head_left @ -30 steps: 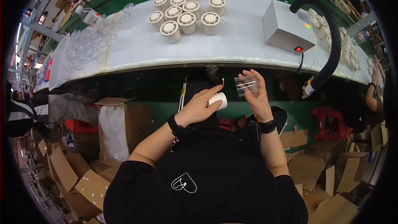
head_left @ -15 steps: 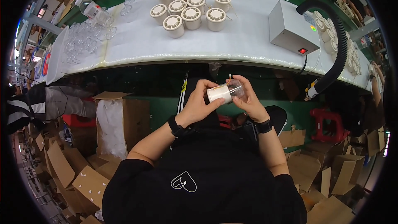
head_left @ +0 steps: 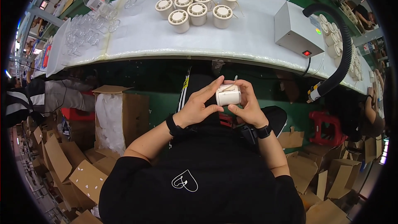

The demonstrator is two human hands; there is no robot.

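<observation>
A short white plastic cylinder [head_left: 226,98] lies sideways between my two hands, held over my lap below the table edge. My left hand [head_left: 199,106] presses against its left end, with the fingers long and the thumb under its near side. Around the right end, my right hand [head_left: 251,107] curls with fingers behind and thumb in front. A thin wire with a small pale plug sticks up at the cylinder's far side. Clear plastic seems to surround the body at the right, though my fingers hide much of it.
Several white cylinders with vented tops [head_left: 198,13] stand on the white-covered table [head_left: 137,43]. Clear plastic cups [head_left: 83,31] and a bottle [head_left: 93,1] are at left. A grey box [head_left: 299,33] with a black flexible hose [head_left: 345,47] stands at right. Open cartons [head_left: 134,116] flank me.
The clear cup has slid from beside the white cylinder leftward onto it. My hands have come closer together, and the cylinder has shifted right and turned more level.
</observation>
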